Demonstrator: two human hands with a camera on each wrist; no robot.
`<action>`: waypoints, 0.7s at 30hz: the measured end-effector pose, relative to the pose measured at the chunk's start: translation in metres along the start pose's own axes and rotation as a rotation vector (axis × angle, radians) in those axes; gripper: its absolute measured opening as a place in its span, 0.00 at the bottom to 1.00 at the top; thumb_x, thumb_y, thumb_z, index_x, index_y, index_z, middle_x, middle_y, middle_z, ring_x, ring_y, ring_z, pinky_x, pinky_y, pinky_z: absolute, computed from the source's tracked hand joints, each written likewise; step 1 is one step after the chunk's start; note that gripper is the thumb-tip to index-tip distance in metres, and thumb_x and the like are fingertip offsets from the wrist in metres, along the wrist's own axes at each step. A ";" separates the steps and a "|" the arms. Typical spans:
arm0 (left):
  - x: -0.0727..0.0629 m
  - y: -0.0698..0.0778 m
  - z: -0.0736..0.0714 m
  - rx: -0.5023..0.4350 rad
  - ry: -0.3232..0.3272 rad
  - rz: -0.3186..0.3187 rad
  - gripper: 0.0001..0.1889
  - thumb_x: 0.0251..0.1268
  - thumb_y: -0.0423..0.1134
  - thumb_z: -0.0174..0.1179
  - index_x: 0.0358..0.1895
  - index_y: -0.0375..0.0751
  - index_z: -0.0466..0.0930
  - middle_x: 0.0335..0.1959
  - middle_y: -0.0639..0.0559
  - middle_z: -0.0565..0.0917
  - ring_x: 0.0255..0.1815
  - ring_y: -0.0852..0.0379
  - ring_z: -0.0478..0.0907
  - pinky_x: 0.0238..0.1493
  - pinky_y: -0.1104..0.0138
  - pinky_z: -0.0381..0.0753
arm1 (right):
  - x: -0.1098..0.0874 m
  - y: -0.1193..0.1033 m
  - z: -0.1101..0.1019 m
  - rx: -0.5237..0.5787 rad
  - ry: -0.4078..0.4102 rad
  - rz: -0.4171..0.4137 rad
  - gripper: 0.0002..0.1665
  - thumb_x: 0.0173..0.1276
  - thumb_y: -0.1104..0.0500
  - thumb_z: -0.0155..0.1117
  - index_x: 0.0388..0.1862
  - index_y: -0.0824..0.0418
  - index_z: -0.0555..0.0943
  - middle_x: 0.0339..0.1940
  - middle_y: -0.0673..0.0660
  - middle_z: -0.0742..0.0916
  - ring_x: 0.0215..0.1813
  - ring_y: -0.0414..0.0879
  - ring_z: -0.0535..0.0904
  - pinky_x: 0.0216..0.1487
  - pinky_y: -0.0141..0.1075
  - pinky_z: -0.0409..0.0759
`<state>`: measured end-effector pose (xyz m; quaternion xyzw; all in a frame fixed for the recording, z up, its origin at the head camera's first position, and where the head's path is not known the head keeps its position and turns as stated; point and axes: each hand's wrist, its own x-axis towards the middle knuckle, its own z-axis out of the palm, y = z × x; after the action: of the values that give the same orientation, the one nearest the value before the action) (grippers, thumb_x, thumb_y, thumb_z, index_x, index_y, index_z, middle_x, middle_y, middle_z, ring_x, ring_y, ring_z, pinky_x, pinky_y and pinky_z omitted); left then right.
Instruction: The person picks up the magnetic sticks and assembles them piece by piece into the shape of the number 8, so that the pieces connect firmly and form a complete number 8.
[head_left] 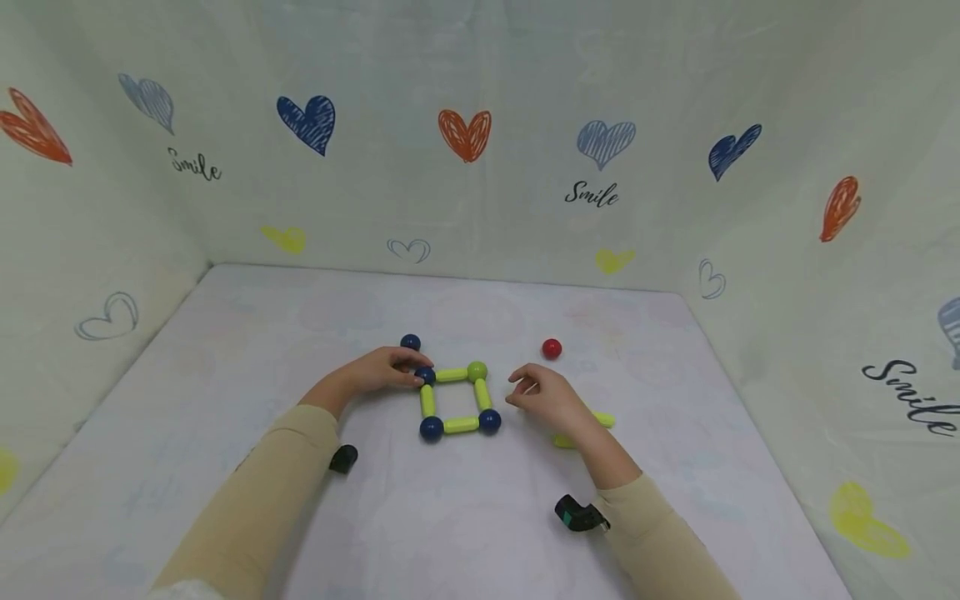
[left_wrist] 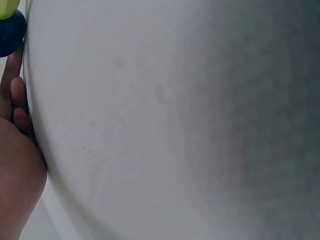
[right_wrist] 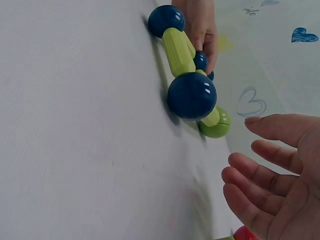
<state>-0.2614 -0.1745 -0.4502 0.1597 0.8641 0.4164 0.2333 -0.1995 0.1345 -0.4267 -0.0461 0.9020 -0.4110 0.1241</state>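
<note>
A square of yellow-green rods [head_left: 461,425] lies on the table, with blue balls [head_left: 431,429] at three corners and a green ball [head_left: 477,370] at the far right one. My left hand [head_left: 384,369] pinches the far left corner ball [head_left: 425,377] between thumb and fingers. In the left wrist view, a fingertip meets a blue ball [left_wrist: 11,34] at the frame's edge. My right hand [head_left: 546,395] hovers just right of the square, fingers loosely bent with nothing between them. The right wrist view shows this hand's fingers [right_wrist: 260,175] spread apart near the green ball [right_wrist: 215,122].
Behind the left hand sits a loose blue ball [head_left: 410,342]. A red ball [head_left: 552,348] lies beyond the right hand. Two loose rods [head_left: 603,419] are partly hidden by the right forearm. Black devices [head_left: 579,513] show at both wrists. A heart-printed cloth [head_left: 465,217] walls the table.
</note>
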 end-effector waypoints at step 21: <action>0.001 -0.003 0.003 -0.008 0.015 -0.006 0.17 0.65 0.40 0.64 0.58 0.47 0.81 0.57 0.47 0.78 0.58 0.48 0.71 0.63 0.49 0.64 | -0.043 0.028 -0.026 -0.077 -0.041 -0.038 0.19 0.57 0.64 0.74 0.48 0.61 0.81 0.34 0.51 0.82 0.37 0.45 0.75 0.38 0.36 0.76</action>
<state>-0.2612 -0.1735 -0.4543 0.1530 0.8646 0.4203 0.2288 -0.1648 0.1796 -0.4233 -0.0763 0.9133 -0.3774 0.1327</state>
